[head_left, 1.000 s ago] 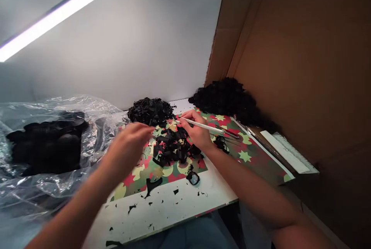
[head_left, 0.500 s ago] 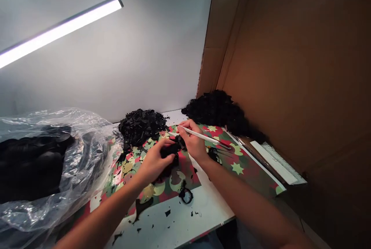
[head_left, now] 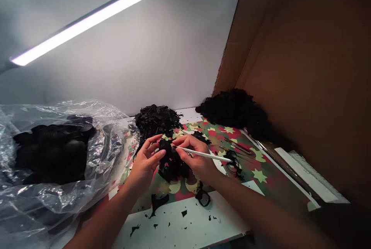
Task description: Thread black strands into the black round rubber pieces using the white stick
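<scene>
Over the middle of the table, my left hand [head_left: 146, 160] is closed around a small, rounded black part [head_left: 165, 147], thumb in front and fingers behind. My right hand [head_left: 198, 158] grips a slim white pen-like tool [head_left: 210, 155]. Its tip end is at the fingertips, close to the black part; whether they touch I cannot tell. Black scraps [head_left: 175, 169] lie in a heap beneath both hands, on patterned paper in red, green and yellow [head_left: 262, 158]. A black ring-shaped scrap [head_left: 203, 198] lies nearer to me.
A clear plastic bag [head_left: 107, 156] at left contains black pieces [head_left: 55, 152]. Two dark heaps stand at the back: shredded scraps [head_left: 158, 119] and a larger pile [head_left: 234, 108]. Thin metal tools [head_left: 239, 147] lie right of my hands. A cardboard wall [head_left: 304, 67] rises at right.
The view has shifted, so things sit farther right. My left hand has raised the black part and turned it up. The white tool's handle now points lower across my right hand.
</scene>
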The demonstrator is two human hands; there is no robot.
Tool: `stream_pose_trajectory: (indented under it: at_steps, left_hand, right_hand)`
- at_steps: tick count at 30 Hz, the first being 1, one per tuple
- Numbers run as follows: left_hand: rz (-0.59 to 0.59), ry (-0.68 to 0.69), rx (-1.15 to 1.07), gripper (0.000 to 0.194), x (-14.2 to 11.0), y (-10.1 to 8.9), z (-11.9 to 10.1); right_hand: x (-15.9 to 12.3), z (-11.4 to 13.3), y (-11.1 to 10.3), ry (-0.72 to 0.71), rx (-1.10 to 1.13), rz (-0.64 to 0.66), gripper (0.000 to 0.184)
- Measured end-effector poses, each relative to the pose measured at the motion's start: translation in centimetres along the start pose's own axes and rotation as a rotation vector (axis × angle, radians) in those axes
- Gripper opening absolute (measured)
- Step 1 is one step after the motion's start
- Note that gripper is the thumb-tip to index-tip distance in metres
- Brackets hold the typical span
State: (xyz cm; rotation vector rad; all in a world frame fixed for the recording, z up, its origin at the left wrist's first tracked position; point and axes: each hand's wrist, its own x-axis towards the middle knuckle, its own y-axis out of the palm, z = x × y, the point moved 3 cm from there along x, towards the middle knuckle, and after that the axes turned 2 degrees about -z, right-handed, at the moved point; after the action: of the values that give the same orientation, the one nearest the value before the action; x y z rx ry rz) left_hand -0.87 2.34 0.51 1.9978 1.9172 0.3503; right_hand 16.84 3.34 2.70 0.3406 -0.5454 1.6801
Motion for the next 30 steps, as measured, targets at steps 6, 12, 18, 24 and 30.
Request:
stream_pose_trajectory:
  at_steps: [6, 12, 18, 24, 30]
  left_hand:
    - [0.019, -0.044, -0.104, 0.041, -0.5, -0.1, 0.2]
    - [0.013, -0.015, 0.012, 0.058, -0.5, 0.0, 0.4]
    - [0.043, 0.183, 0.494, 0.034, 0.1, -0.7, 0.7]
    - [-0.028, 0.461, 0.955, 0.02, -0.7, -0.2, -1.1]
    - [0.097, 0.488, 1.017, 0.032, -0.9, 0.2, -1.0]
  right_hand:
    - [-0.1, -0.3, 0.0, -0.022, -0.015, 0.023, 0.014]
    - [-0.5, -0.4, 0.2, 0.1, 0.094, 0.087, 0.014]
    - [-0.6, 0.0, 0.3, 0.049, 0.084, 0.132, 0.014]
    - [-0.2, -0.1, -0.4, -0.017, -0.004, 0.016, 0.01]
    - [0.2, -0.4, -0.3, -0.069, -0.408, 0.232, 0.015]
